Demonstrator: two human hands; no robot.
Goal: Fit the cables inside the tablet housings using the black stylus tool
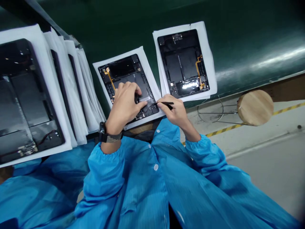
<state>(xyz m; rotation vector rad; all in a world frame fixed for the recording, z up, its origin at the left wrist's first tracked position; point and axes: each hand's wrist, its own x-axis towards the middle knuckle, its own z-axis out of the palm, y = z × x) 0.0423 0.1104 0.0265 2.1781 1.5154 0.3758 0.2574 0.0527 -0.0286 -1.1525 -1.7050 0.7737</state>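
Note:
An opened tablet (124, 71) with its back off lies on white foam sheet on the green belt, showing black battery cells and an orange flex cable. My left hand (125, 105) rests on its lower half, fingers curled and pressing on the inside near a small black part. My right hand (175, 111) pinches black tweezers (164, 103) whose tips point left at the tablet's lower right edge. I wear blue sleeves and a wristwatch (108, 135) on the left wrist.
A second opened tablet (183, 63) lies on white foam to the right. At the left stands a stack of foam-wrapped tablets (35, 92), leaning in a row. A round wooden stool seat (255, 107) with a wire frame is beyond the belt edge, above a floor with yellow-black tape.

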